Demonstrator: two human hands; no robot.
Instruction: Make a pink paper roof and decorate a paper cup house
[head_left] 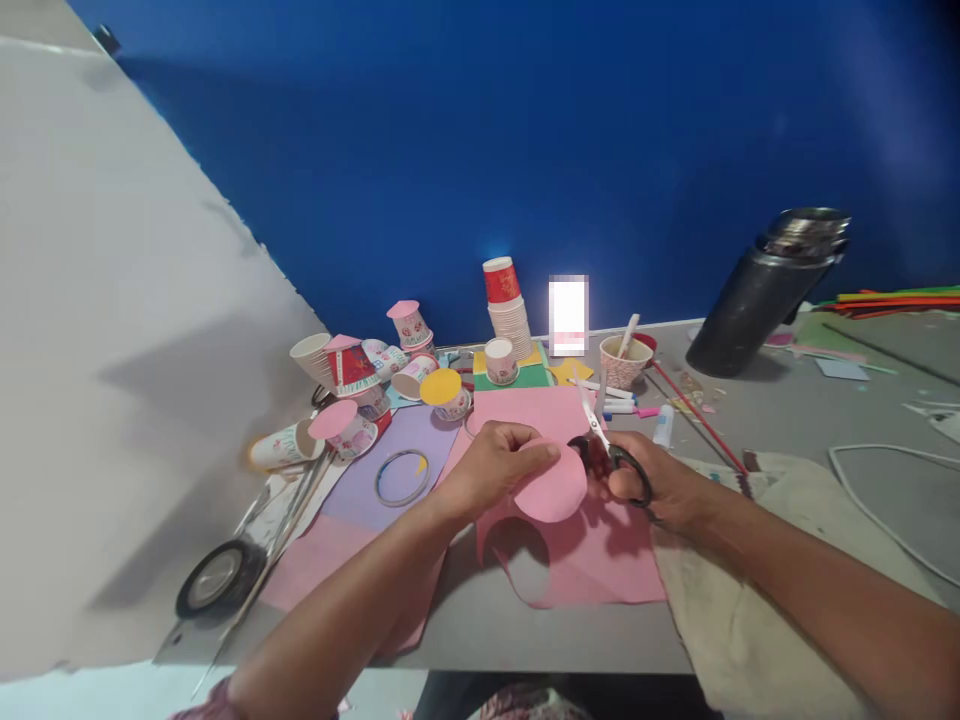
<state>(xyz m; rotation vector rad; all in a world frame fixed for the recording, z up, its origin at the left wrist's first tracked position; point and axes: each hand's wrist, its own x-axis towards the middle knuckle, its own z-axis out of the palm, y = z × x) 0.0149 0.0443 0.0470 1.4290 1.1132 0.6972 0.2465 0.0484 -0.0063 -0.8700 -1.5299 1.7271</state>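
In the head view, my left hand (499, 465) pinches a round pink paper disc (553, 492) between thumb and fingers above the table. My right hand (649, 480) is closed round the black handles of a pair of scissors (596, 432), whose blades stand apart and point away from me. The scissors are close to the disc's right edge; whether they touch it I cannot tell. Beneath both hands lies a pink paper sheet (600, 570) with a round piece cut out near its front edge.
Decorated paper cups (352, 365) crowd the back left, beside a stack of cups (510, 325). A roll of black tape (217, 580) lies front left, a tape ring (402, 478) on purple paper. A dark flask (761, 300) stands back right; a pale cloth (780, 590) covers the front right.
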